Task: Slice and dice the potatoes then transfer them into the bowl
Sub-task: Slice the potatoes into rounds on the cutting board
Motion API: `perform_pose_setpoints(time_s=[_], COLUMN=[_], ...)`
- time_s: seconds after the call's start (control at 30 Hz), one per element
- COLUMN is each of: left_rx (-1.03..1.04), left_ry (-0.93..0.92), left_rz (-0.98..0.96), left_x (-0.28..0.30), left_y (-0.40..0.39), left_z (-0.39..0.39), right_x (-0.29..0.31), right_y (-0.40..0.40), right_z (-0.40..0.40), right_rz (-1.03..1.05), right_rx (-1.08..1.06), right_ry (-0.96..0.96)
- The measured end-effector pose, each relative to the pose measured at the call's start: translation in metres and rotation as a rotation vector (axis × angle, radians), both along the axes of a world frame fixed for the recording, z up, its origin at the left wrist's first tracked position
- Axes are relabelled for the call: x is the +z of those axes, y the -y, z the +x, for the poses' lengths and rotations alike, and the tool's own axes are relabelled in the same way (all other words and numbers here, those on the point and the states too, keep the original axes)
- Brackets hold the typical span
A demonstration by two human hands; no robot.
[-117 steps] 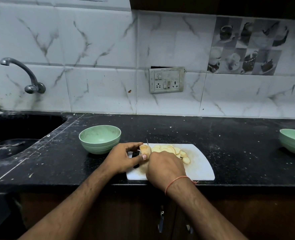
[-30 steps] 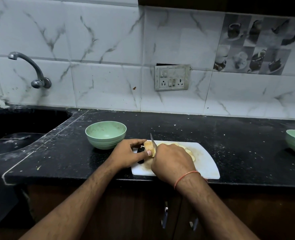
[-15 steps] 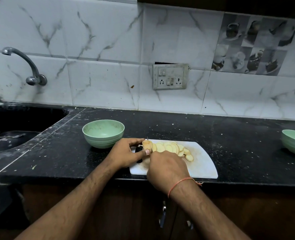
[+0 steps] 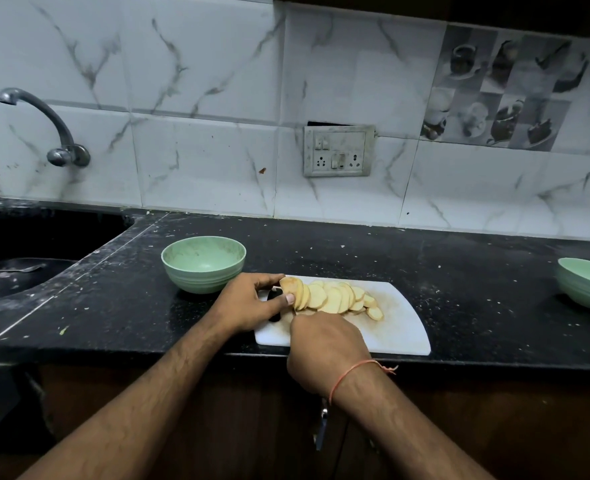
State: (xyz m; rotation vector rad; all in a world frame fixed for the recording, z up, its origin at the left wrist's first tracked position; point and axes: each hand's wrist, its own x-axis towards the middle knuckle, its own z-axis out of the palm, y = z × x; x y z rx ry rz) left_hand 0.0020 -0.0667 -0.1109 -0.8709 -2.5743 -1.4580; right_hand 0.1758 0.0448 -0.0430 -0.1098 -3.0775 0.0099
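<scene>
Black counter (image 4: 442,271) carries a white board (image 4: 404,327); potato slices (image 4: 335,297) fan from nine toward three o'clock; left hand (image 4: 252,303) pinches the uncut end at nine; right hand (image 4: 324,351), curled at six, presumably grips a hidden knife; green bowl (image 4: 203,263) sits at ten.

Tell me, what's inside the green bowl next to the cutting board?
The green bowl next to the cutting board looks empty, with only pale smudges on its inner wall. Its near inner side is hidden by the rim.

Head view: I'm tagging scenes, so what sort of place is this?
A home kitchen, most likely: a tap over a dark sink, a tiled wall behind a black counter, and potato slices on a white cutting board.
</scene>
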Motion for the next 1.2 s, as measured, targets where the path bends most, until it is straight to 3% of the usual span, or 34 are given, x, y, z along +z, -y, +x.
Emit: perform_pose_setpoints(time_s=[0.23,0.63,1.2], left_rx=[0.024,0.04,-0.027], left_ry=[0.002,0.047,0.1], left_rz=[-0.002,0.034,0.017], left_x=[0.001,0.005,0.007], left_y=[0.001,0.001,-0.003], left_z=[0.004,0.01,0.012], right_x=[0.009,0.025,0.02], right_y=[-0.012,-0.017,-0.02], right_z=[0.034,0.022,0.002], right_rz=[0.035,-0.135,-0.202], right_rx=[0.003,-0.06,-0.069], right_ry=[-0.028,-0.204,-0.184])
